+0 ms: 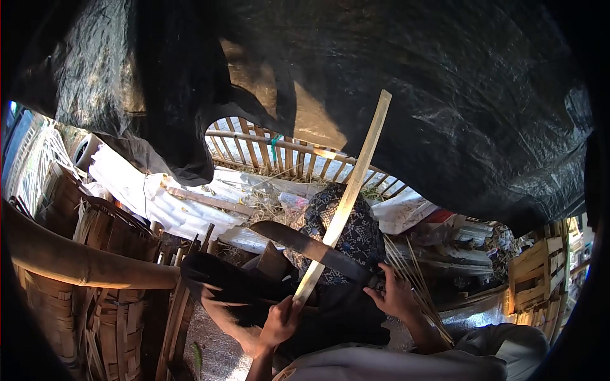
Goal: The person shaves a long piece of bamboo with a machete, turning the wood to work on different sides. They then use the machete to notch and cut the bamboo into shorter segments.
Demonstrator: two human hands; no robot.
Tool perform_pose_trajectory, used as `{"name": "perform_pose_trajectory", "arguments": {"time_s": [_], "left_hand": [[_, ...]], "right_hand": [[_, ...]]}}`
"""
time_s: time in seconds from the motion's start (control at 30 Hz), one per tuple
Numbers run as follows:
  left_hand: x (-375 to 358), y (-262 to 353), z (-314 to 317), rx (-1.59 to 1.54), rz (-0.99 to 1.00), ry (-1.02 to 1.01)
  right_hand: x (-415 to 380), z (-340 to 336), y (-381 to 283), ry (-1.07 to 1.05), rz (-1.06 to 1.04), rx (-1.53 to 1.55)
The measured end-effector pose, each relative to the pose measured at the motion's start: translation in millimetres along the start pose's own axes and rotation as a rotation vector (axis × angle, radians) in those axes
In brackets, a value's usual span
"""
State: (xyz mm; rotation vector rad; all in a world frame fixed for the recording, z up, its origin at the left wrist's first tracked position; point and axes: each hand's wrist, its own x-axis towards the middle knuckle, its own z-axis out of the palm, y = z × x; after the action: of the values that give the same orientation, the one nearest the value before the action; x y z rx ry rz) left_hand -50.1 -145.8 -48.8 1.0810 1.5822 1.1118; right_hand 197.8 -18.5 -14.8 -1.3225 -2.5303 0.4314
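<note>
My left hand is closed round the lower end of a long, flat bamboo strip, which slants up and to the right. A machete with a broad dark blade crosses the strip in this view, its tip pointing left. At the dark handle end, my right hand has its thumb and fingers about the grip, partly hidden. Beneath both lies a dark patterned cloth, over or beside my legs. Several thin bamboo strips lean just right of my right hand.
Woven bamboo baskets and a thick bamboo pole stand close on the left. Black plastic sheeting hangs low ahead. Behind are a slatted bamboo fence and pale corrugated sheets. A wooden crate stands right.
</note>
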Motion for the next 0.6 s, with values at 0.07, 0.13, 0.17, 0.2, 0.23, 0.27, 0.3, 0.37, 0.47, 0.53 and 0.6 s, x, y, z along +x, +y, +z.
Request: {"name": "perform_pose_trajectory", "arguments": {"time_s": [0.07, 0.13, 0.17, 0.2, 0.23, 0.27, 0.3, 0.37, 0.47, 0.53, 0.6], "left_hand": [[-5, 0, -4, 0.096, 0.111, 0.081], [-11, 4, -11, 0.287, 0.275, 0.192], [-12, -1, -13, 0.289, 0.283, 0.189], [-13, -11, -13, 0.325, 0.396, 0.263], [-15, -19, -13, 0.361, 0.508, 0.337], [-17, -24, -13, 0.497, 0.558, 0.372], [-19, -28, -13, 0.500, 0.564, 0.366], [-21, -32, -14, 0.306, 0.284, 0.241], [-25, 12, -19, 0.035, -0.119, 0.111], [-33, 4, -18, 0.086, -0.079, 0.140], [-40, -7, -21, 0.138, -0.037, 0.182]], "right_hand": [[0, -8, -8, -0.088, 0.131, 0.172], [-3, 2, -3, -0.077, 0.101, 0.204], [-4, 7, -2, -0.076, 0.074, 0.240], [1, -2, -14, -0.119, 0.187, 0.361], [4, 0, -13, -0.110, 0.188, 0.364], [7, 5, -10, -0.011, 0.099, 0.272], [8, 8, -10, 0.086, 0.014, 0.178], [20, -2, -13, 0.035, 0.034, 0.101], [36, -3, -6, 0.009, -0.001, -0.116], [48, -3, -3, 0.063, -0.050, -0.300], [66, -12, -2, 0.063, -0.018, -0.180]]}}
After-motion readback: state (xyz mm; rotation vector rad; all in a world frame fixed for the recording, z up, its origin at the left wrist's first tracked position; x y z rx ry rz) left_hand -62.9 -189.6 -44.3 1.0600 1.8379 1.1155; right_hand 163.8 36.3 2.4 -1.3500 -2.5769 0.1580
